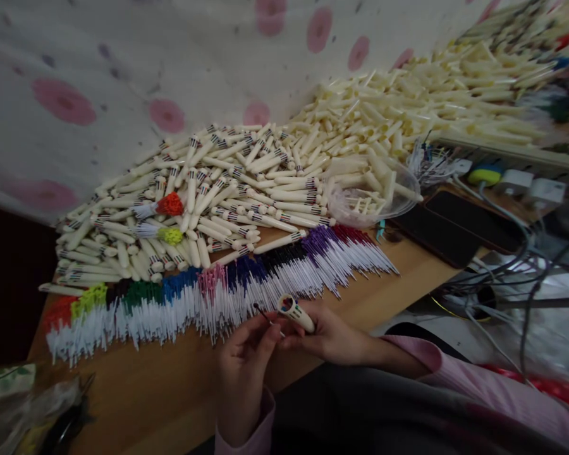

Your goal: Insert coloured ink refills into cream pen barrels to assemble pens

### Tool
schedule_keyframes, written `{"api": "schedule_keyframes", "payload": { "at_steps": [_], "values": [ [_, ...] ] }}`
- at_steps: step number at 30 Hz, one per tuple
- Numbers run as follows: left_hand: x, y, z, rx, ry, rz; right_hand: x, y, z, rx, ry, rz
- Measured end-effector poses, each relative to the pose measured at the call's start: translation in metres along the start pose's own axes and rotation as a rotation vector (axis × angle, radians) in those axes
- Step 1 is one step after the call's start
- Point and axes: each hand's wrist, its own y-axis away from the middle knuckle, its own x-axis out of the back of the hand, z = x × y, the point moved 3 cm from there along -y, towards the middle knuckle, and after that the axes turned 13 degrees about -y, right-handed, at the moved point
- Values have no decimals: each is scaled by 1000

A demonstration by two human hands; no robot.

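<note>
Right hand point(334, 338) grips pen barrel point(296, 313), mouth up-left | left hand point(244, 357) pinches refill point(262, 312) just left of barrel

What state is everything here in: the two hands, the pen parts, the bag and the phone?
Left hand: closed on a thin refill.
Right hand: closed on a cream pen barrel, its end tilted up.
Refill row: flat on the table, grouped by colour.
Barrel heaps: loose and piled.
Plastic bag: open, with barrels inside.
Phone: flat, screen dark.
</note>
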Motion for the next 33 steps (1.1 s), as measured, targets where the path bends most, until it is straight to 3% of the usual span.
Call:
{"api": "schedule_keyframes", "payload": {
  "at_steps": [6, 10, 18, 25, 30, 33],
  "values": [
    [6, 3, 5, 7, -31, 215, 0, 1, 2, -8, -44, -26],
    [6, 4, 6, -12, 4, 279, 0, 0, 3, -31, -49, -24],
    [6, -3, -3, -8, 209, 107, 1, 2, 6, -18, -62, -29],
    [7, -14, -8, -16, 236, 134, -1, 1, 4, -35, -120, -18],
    [9, -24, -10, -57, 274, 241, -2, 3, 6, -75, -107, -33],
    [8, -27, -12, -69, 331, 243, -2, 4, 7, -53, -73, -57]
  ]
}}
